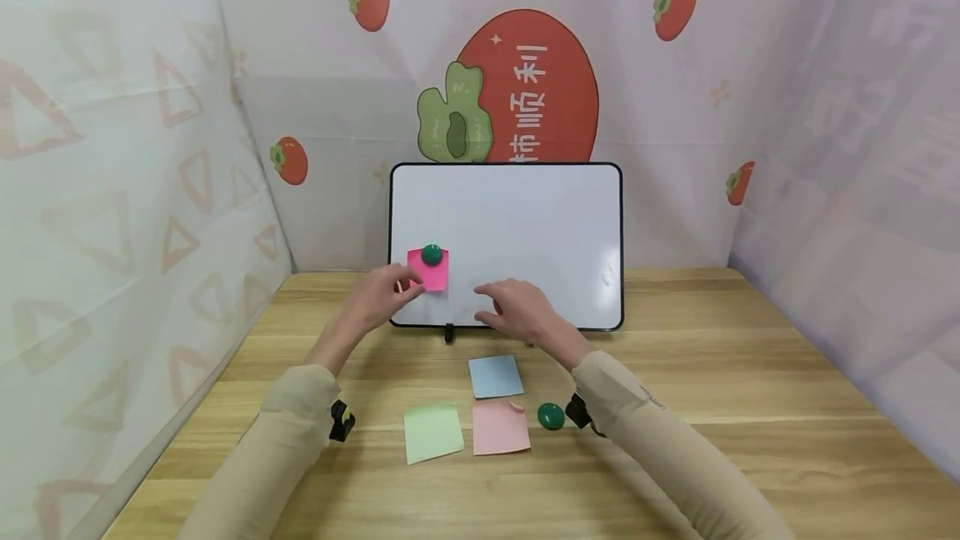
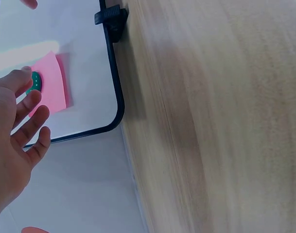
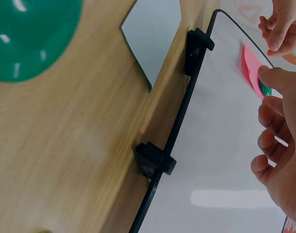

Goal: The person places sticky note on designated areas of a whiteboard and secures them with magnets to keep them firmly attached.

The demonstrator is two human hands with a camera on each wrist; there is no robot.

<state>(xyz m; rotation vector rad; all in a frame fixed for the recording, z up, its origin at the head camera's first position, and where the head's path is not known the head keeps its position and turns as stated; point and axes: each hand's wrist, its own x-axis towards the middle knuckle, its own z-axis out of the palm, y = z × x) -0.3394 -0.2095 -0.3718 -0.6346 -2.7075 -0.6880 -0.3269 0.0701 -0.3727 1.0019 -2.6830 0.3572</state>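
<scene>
A bright pink sticky note point(image 1: 437, 277) hangs on the lower left of the whiteboard point(image 1: 517, 223), with a green round magnet point(image 1: 431, 254) on its upper part. Just in front of the note's left side is my left hand point(image 1: 379, 297), fingers loosely bent and nothing held. My right hand point(image 1: 519, 310) hovers before the lower middle of the board, its fingers relaxed and holding nothing. In the left wrist view the note's free edge point(image 2: 58, 80) stands off the board. A second green magnet point(image 1: 551, 416) lies on the table near my right forearm.
On the wooden table point(image 1: 720, 390) lie a blue sticky note point(image 1: 496, 377), a light green one point(image 1: 434, 432) and a pale pink one point(image 1: 501, 428) with a curled top corner. Black clip feet point(image 3: 155, 159) hold the board's lower edge. Printed cloth walls surround the table.
</scene>
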